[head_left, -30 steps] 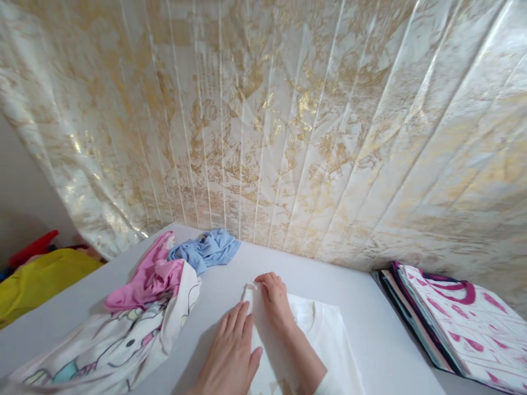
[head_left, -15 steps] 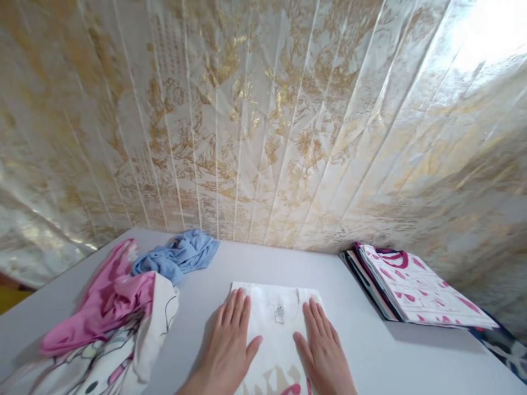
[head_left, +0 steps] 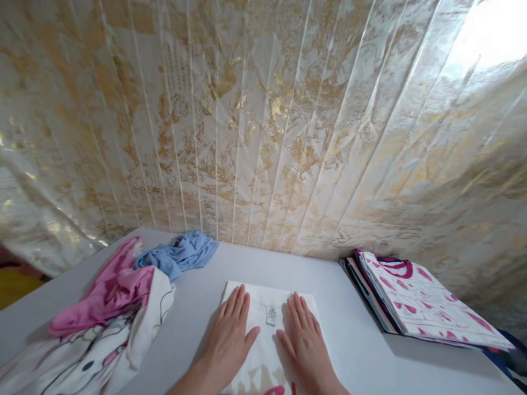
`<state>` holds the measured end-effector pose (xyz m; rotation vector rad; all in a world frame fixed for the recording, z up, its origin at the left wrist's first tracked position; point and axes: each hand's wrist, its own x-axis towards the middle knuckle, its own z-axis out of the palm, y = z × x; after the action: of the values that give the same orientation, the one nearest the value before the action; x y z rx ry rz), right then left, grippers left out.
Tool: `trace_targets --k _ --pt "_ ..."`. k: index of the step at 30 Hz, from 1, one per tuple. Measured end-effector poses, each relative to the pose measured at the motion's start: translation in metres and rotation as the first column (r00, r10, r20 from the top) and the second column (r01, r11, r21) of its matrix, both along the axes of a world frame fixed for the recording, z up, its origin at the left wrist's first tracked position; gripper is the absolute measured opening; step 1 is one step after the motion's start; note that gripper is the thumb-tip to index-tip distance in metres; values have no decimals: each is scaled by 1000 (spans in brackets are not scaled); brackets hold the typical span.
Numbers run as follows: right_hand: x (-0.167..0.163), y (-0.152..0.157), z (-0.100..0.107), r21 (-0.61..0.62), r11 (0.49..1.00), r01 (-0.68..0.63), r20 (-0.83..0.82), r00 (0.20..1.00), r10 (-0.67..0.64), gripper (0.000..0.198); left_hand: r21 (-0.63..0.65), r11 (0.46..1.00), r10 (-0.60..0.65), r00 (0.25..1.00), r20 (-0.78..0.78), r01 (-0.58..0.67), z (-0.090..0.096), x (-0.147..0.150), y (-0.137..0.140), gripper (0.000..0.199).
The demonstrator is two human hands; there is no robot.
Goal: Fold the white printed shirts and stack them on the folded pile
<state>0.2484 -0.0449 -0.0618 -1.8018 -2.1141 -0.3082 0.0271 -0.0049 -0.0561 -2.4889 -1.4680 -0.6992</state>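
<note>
A white shirt, folded into a narrow rectangle, lies on the table in front of me. A small printed label shows near its far edge, and beige and pink print appears at its near end. My left hand rests flat on the shirt's left side, fingers extended and thumb pointing inward. Flat on the right side lies my right hand, its fingers pointing away from me. Both hands are open, pressing on the cloth without gripping it. The shirt's near end runs out of view at the bottom.
Crumpled pink and white printed clothing lies at the left, beside a bunched blue garment. A stack of folded clothes, topped by a white piece with pink shapes, sits at the right. A gold-patterned curtain hangs behind the white table.
My right hand has slid slightly left across the shirt, closer to the label. My left hand stays flat in nearly the same place. The view has shifted a little.
</note>
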Motion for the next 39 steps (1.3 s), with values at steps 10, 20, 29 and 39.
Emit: trace_targets --k 10,20,29,39 --pt "-3 4 3 -86 996 28 -58 998 -33 59 1 1000 -26 994 -108 27 15 -4 1 54" --pt "40 -18 -10 102 994 -51 -164 984 68 49 -16 991 -134 988 -71 133 18 -11 -17 49" --pt "25 -37 -3 143 988 -61 -38 997 67 62 28 995 -97 993 -67 99 12 -15 -19 53" --pt "11 -35 8 -99 993 58 66 996 -52 61 11 994 -110 988 -108 111 22 -15 -23 53"
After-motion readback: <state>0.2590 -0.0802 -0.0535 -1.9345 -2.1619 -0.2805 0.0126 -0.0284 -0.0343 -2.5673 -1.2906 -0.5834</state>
